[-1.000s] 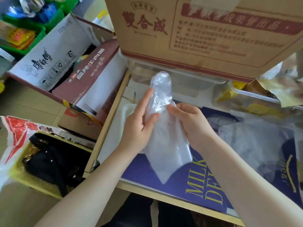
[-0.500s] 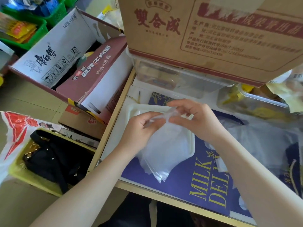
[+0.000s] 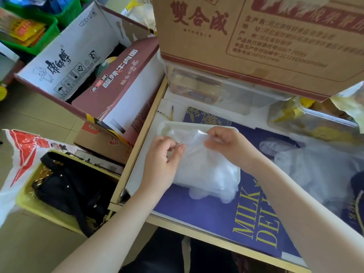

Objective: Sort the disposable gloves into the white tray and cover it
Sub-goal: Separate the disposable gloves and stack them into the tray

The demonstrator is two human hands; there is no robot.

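At far left we see green baskets (image 3: 49,26) holding yellow packets, and below them a yellow bin (image 3: 29,203) with a black bag (image 3: 74,194) inside, beside a white and red plastic bag (image 3: 19,154). Next stands an open carton (image 3: 69,56) marked "122g×12" with a maroon flap; what lies inside it is dark and we cannot tell. On the table (image 3: 137,174), our left hand (image 3: 161,164) pinches the near-left edge of the disposable gloves (image 3: 206,170), fingers curled on the film. The gloves lie bunched in the white tray (image 3: 167,126), their long axis running from the far rim towards us, and their near end spills over the tray's near edge onto a blue mat (image 3: 206,217) printed "MILK". Our right hand (image 3: 228,146) pinches the gloves' far edge. Behind sits a clear lidded box (image 3: 216,91) under a brown cardboard box (image 3: 246,36) with red Chinese print. Further right lie loose gloves (image 3: 315,164) and a clear tub (image 3: 315,121) with yellow contents.
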